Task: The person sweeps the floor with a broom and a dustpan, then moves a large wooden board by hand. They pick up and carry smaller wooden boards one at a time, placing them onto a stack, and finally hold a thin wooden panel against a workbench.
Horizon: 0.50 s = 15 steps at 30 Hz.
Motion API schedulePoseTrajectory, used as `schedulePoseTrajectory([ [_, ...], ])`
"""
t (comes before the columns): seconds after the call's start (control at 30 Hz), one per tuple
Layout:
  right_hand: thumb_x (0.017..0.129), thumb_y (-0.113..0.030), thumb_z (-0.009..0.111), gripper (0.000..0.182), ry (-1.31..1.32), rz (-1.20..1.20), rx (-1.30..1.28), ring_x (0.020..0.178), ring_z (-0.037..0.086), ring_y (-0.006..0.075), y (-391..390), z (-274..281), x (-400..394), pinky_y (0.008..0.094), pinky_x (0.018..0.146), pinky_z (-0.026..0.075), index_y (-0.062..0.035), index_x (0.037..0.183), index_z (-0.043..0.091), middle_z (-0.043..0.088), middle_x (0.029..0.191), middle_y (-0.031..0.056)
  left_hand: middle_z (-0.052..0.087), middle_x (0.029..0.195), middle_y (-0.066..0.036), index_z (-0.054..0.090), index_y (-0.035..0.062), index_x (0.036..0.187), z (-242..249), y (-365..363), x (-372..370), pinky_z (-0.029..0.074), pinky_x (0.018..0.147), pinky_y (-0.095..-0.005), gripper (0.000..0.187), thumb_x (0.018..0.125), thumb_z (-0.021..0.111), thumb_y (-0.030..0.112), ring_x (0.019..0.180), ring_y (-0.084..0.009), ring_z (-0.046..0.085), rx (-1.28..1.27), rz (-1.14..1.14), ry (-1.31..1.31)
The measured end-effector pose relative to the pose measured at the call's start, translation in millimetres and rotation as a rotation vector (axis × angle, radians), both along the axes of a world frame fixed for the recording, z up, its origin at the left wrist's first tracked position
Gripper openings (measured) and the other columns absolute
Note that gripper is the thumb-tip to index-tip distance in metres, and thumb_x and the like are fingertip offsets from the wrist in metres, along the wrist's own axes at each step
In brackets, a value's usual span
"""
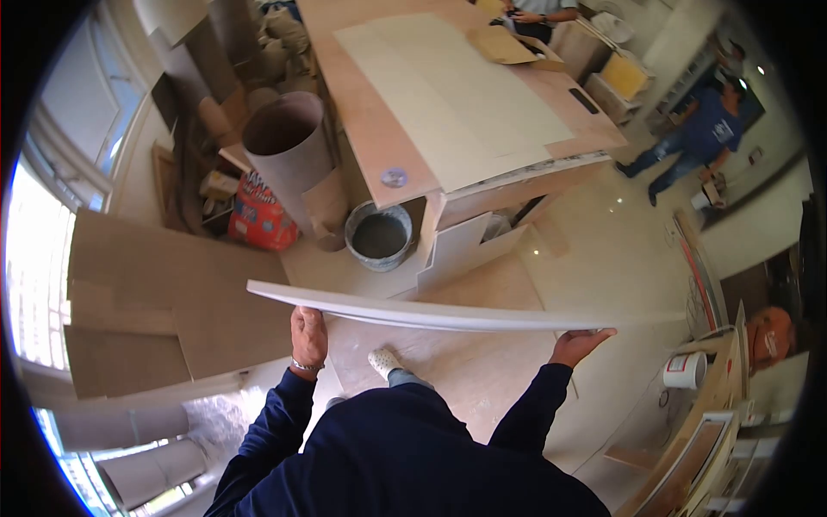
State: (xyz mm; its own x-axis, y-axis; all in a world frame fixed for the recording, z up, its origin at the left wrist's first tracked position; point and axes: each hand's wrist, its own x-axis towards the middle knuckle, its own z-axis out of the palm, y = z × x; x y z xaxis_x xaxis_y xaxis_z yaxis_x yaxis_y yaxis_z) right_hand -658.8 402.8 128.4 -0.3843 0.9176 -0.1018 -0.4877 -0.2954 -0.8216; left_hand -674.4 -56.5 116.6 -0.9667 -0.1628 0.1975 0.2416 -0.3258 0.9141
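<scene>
I hold a long, thin pale slab [448, 312] edge-on in front of me, level and slightly bowed. My left hand [308, 336] grips its near edge left of centre. Under the slab's right end, my right hand [579, 343] supports it with fingers spread along the edge. Both my arms wear dark blue sleeves. My light shoe [383, 360] shows on the floor below the slab.
A plywood workbench [370, 129] with large pale tiles [448, 86] stands ahead. A grey bucket [379, 234], cardboard tube [289, 146] and red bag [258, 215] sit left of it. A person in blue [698, 138] stands far right; another person [538, 13] is behind the bench. A white tub [685, 370] is at right.
</scene>
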Motion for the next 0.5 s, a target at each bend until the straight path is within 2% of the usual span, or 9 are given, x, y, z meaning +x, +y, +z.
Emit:
schedulePoseTrajectory([
  [0.07, 0.086, -0.060, 0.037, 0.049, 0.049, -0.087, -0.053, 0.046, 0.030, 0.0051, 9, -11, 7, 0.0176, 0.041, 0.024, -0.0151, 0.101, 0.050, 0.047, 0.064, -0.0045, 0.035, 0.062, 0.004, 0.047, 0.0016, 0.075, 11, 12, -11, 0.029, 0.054, -0.0271, 0.040, 0.093, 0.038, 0.037, 0.057, -0.0081, 0.032, -0.602, 0.143, -0.078],
  [0.1, 0.085, -0.062, 0.036, 0.050, 0.039, -0.055, -0.067, 0.046, 0.030, 0.0055, 13, -14, 13, 0.0185, 0.042, 0.026, -0.0150, 0.097, 0.051, 0.046, 0.061, -0.0048, 0.054, 0.083, -0.007, 0.053, -0.0033, 0.096, -15, 5, -17, 0.040, 0.064, -0.0274, 0.045, 0.094, 0.034, 0.038, 0.077, -0.0137, 0.050, -0.449, 0.038, -0.029],
  [0.13, 0.085, -0.063, 0.036, 0.052, 0.026, -0.022, -0.079, 0.046, 0.031, 0.0059, 17, -20, 22, 0.0193, 0.043, 0.027, -0.0148, 0.093, 0.052, 0.045, 0.059, -0.0052, 0.054, 0.084, -0.007, 0.052, -0.0044, 0.097, 17, 13, -23, 0.039, 0.064, -0.0249, 0.049, 0.094, 0.033, 0.041, 0.075, -0.0121, 0.048, -0.448, -0.103, -0.061],
  [0.23, 0.084, -0.064, 0.036, 0.052, 0.080, -0.053, -0.059, 0.048, 0.033, 0.0061, 39, -42, 28, 0.0197, 0.047, 0.031, -0.0135, 0.083, 0.051, 0.043, 0.056, -0.0055, 0.053, 0.085, -0.004, 0.052, -0.0026, 0.098, 20, 22, -37, 0.037, 0.069, -0.0240, 0.046, 0.093, 0.036, 0.040, 0.075, -0.0103, 0.045, -0.485, -0.166, 0.001],
  [0.33, 0.086, -0.062, 0.033, 0.052, 0.048, -0.137, -0.081, 0.049, 0.034, 0.0066, 16, -25, 13, 0.0205, 0.048, 0.031, -0.0132, 0.076, 0.048, 0.040, 0.056, -0.0059, 0.055, 0.078, -0.004, 0.057, -0.0007, 0.086, 17, 24, -41, 0.040, 0.068, -0.0286, 0.039, 0.092, 0.041, 0.034, 0.074, -0.0124, 0.049, -0.180, -0.053, 0.002],
  [0.4, 0.088, -0.060, 0.032, 0.051, 0.041, -0.236, -0.082, 0.049, 0.033, 0.0074, 17, -28, 2, 0.0216, 0.047, 0.031, -0.0124, 0.084, 0.051, 0.038, 0.058, -0.0057, 0.054, 0.074, -0.002, 0.057, 0.0007, 0.083, 6, 8, -42, 0.040, 0.063, -0.0265, 0.032, 0.091, 0.047, 0.029, 0.069, -0.0089, 0.047, -0.223, -0.075, -0.100],
  [0.43, 0.088, -0.060, 0.032, 0.059, -0.010, 0.194, 0.109, 0.073, 0.046, 0.0081, 60, -84, 34, 0.0230, 0.068, 0.039, -0.0074, 0.112, 0.046, 0.050, 0.082, -0.0024, 0.053, 0.072, -0.001, 0.057, 0.0009, 0.082, 14, -1, -43, 0.039, 0.061, -0.0260, 0.029, 0.090, 0.049, 0.028, 0.067, -0.0075, 0.045, -0.306, -0.195, -0.185],
  [0.47, 0.088, -0.060, 0.032, 0.059, -0.013, 0.223, 0.112, 0.073, 0.046, 0.0081, 38, -69, 22, 0.0230, 0.068, 0.039, -0.0074, 0.112, 0.046, 0.050, 0.082, -0.0024, 0.053, 0.069, 0.001, 0.056, 0.0011, 0.082, 23, -6, -50, 0.039, 0.059, -0.0255, 0.027, 0.089, 0.051, 0.026, 0.065, -0.0062, 0.044, -0.377, -0.315, -0.264],
  [0.5, 0.090, -0.056, 0.031, 0.055, -0.134, -0.013, 0.186, 0.074, 0.047, 0.0113, 7, -32, 8, 0.0250, 0.073, 0.040, -0.0064, 0.107, 0.046, 0.051, 0.082, -0.0005, 0.052, 0.067, 0.002, 0.055, 0.0010, 0.081, 21, -4, -55, 0.039, 0.056, -0.0275, 0.026, 0.089, 0.050, 0.025, 0.062, -0.0071, 0.044, -0.386, -0.291, -0.147],
])
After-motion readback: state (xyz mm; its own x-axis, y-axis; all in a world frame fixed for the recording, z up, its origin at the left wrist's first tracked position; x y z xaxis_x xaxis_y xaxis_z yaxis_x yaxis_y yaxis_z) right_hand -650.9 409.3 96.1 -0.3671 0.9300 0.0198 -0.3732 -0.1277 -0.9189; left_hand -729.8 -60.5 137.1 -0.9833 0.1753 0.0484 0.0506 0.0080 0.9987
